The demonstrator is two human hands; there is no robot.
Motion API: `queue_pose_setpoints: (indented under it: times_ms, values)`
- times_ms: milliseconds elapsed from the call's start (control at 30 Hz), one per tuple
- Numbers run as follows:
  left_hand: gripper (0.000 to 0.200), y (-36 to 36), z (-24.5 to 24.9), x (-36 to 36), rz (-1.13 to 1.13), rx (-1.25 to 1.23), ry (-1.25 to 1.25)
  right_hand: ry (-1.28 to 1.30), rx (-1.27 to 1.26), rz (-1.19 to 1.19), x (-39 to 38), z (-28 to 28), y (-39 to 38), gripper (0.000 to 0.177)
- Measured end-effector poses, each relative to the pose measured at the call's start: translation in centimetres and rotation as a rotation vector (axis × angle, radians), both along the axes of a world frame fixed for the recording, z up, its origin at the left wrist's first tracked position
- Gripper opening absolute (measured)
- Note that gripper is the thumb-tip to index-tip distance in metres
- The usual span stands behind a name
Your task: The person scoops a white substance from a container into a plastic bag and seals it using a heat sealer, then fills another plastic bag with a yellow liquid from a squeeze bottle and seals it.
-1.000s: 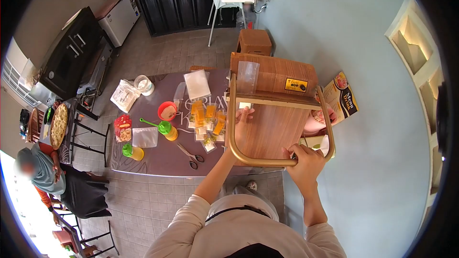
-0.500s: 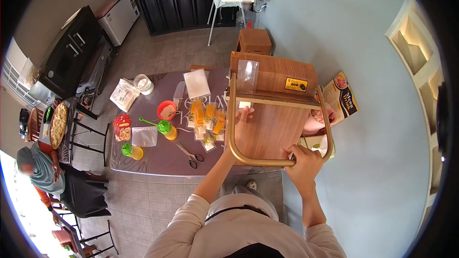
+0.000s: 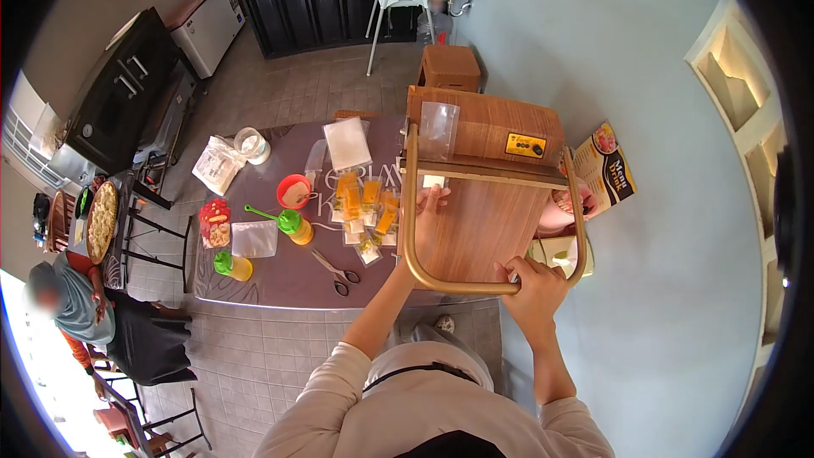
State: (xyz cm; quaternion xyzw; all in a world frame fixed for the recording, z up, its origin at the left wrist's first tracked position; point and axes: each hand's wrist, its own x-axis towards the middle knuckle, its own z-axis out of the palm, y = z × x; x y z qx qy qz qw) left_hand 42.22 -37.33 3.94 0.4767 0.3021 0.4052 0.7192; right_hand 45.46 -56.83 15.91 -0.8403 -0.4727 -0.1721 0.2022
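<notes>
Right hand [image 3: 530, 284] grip closed on gold handle [image 3: 409, 212] of wooden press [image 3: 483, 220]; left hand [image 3: 429, 216] flat, open. Pressing step, likely; next needs even pull.

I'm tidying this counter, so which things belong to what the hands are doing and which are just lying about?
In use: wooden machine; gold handle, gripped by the right hand; left hand, flat on the machine's board; clear pouch on top.
Lying about: scissors; red bowl; green-capped bottle; menu card; orange-filled pouches, on the table.
</notes>
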Motion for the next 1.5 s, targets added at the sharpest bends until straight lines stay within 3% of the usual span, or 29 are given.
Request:
queue_pose_setpoints:
  times_ms: [167,267,533,700,1133,1233,1500]
  values:
    - [0.027,0.1,-0.4,0.0,-0.001,-0.003,-0.009,-0.027,0.044,-0.002,0.0,-0.3,0.1,0.028]
    - [0.026,0.1,-0.4,0.0,0.0,-0.01,-0.043,-0.182,0.086,-0.028,0.1,-1.2,0.1,0.031]
    - [0.032,0.3,-0.8,0.2,-0.023,-0.026,-0.069,-0.408,0.252,-0.035,0.7,-4.2,0.2,0.023]
    - [0.024,0.1,-1.0,0.0,-0.022,-0.019,-0.138,-0.423,0.286,-0.033,0.7,-4.4,0.3,0.021]
    - [0.023,-0.1,-0.1,-0.7,-0.05,-0.048,-0.155,-0.379,0.262,-0.052,0.3,-4.1,0.2,0.024]
    - [0.031,-0.1,0.1,-0.9,-0.08,-0.037,-0.119,-0.371,0.281,-0.048,0.4,-4.4,0.2,0.023]
    - [0.022,-0.4,0.8,-0.9,-0.053,-0.079,-0.135,-0.397,0.293,-0.039,0.4,-4.3,0.2,0.024]
